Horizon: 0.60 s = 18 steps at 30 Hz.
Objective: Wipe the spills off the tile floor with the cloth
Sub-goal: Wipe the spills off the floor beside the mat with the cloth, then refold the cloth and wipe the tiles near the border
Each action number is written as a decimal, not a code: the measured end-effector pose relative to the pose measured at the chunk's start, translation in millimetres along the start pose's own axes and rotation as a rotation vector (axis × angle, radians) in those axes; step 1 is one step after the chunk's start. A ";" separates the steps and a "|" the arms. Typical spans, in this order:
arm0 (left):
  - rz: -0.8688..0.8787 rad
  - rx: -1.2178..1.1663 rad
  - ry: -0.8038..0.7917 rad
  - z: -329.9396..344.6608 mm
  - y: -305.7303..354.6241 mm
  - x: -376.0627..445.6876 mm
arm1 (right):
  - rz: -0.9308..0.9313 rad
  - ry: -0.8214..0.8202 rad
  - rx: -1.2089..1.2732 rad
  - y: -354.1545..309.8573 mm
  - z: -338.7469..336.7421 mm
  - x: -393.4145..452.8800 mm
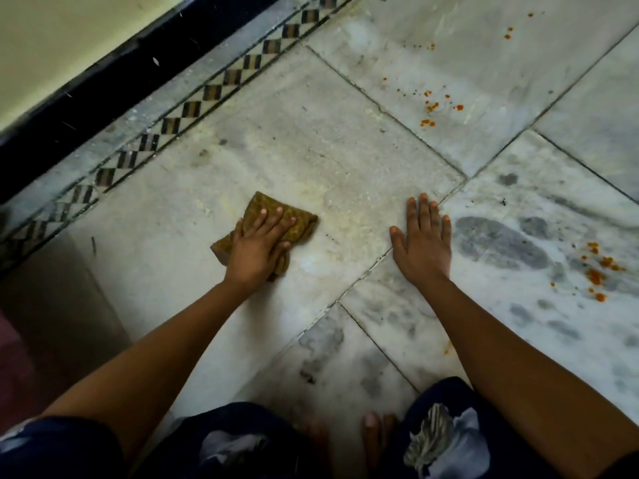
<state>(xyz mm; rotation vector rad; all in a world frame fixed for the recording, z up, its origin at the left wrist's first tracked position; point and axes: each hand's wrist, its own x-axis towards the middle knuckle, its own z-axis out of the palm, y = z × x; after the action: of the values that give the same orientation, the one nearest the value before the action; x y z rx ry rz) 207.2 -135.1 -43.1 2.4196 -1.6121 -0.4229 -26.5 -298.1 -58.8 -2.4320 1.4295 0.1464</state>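
A folded yellow-brown cloth [297, 221] lies on the pale marble tile floor [328, 160] left of centre. My left hand [257, 248] presses flat on the cloth, fingers straight and spread over it. My right hand [423, 243] rests flat on the floor to the right, fingers straight, holding nothing. Orange spill spots [430, 114] are scattered on the tile further ahead to the right. More orange spill spots [596, 271] sit at the right edge, beyond my right hand. A few small orange specks [508, 32] lie near the top.
A dark skirting band [103, 88] and a checkered border strip [193, 108] run diagonally along the wall at the left. My knees in dark patterned cloth [439, 440] and my toes [371, 430] are at the bottom. Grey veined patches [498, 242] mark the right tile.
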 end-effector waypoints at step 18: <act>-0.477 -1.913 0.118 -137.4 131.1 54.7 | -0.348 0.132 0.570 -72.5 -145.0 -8.4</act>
<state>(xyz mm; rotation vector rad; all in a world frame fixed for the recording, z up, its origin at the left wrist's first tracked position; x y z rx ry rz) 161.1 -234.4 121.4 1.0761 -0.0326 -1.1057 21.9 -304.8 96.0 -2.1773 0.9028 -0.4469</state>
